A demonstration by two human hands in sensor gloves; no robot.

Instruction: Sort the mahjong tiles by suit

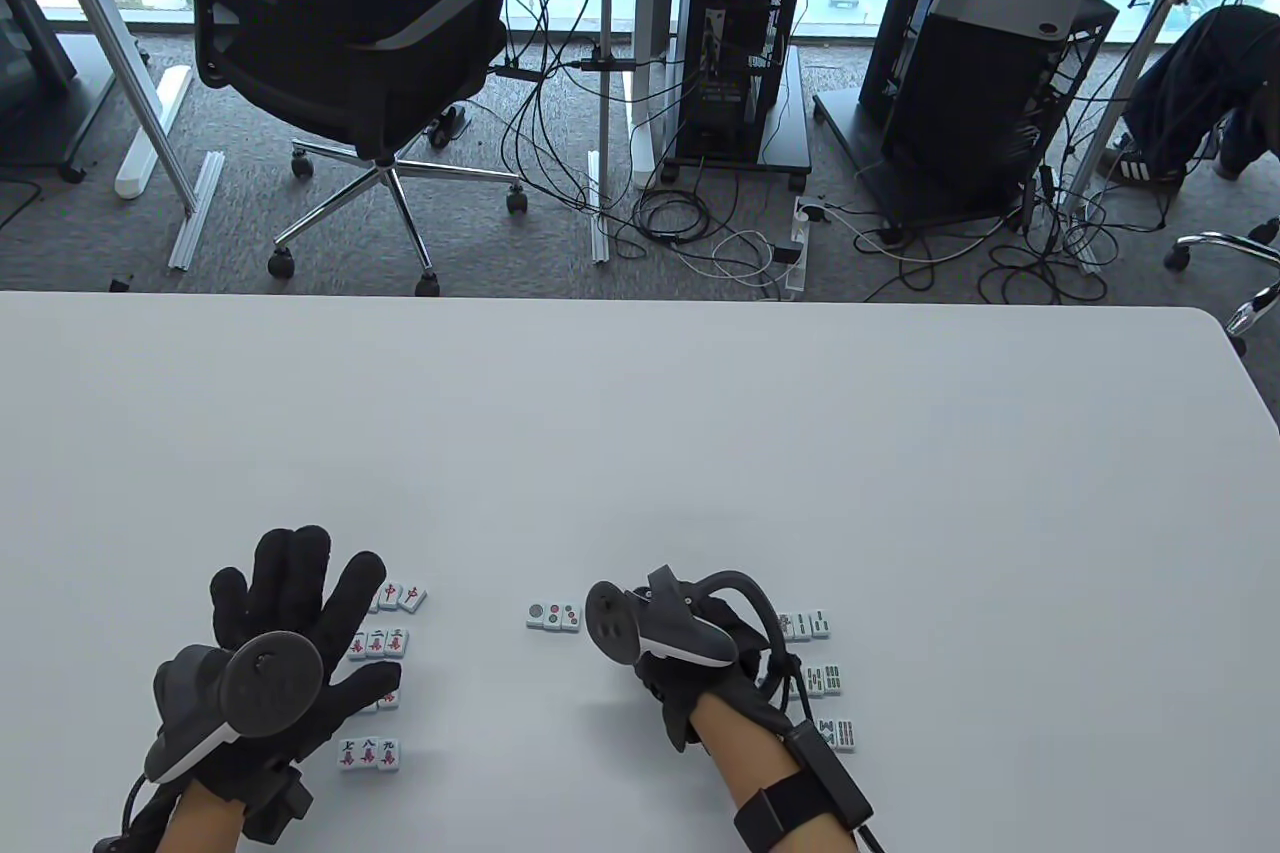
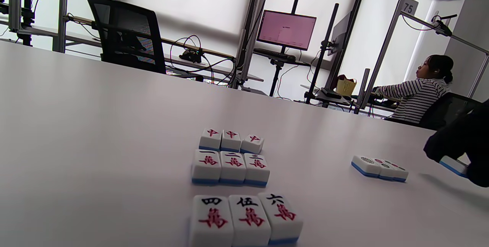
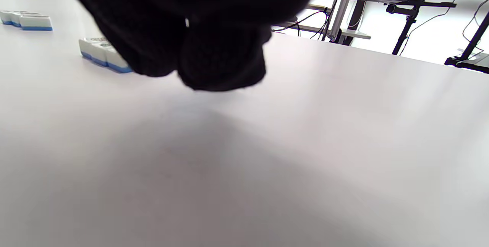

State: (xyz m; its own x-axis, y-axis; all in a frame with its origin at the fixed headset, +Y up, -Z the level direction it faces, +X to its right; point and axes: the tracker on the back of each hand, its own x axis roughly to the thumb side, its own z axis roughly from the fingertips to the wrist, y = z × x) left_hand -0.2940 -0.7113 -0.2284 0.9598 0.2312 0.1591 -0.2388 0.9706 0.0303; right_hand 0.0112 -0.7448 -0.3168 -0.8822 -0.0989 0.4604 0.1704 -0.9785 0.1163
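Table view: the left hand (image 1: 290, 633) lies spread flat beside rows of character tiles (image 1: 368, 754) on the white surface (image 1: 700, 453); whether the right hand (image 1: 690, 663) grips anything cannot be told. Left wrist view: the character rows sit near a dot-tile row (image 2: 379, 168). Right wrist view: dark glove fingers (image 3: 221, 59) hang just above the surface.

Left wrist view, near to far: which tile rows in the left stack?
four-five-six character row → one-two-three character row → red dragon row
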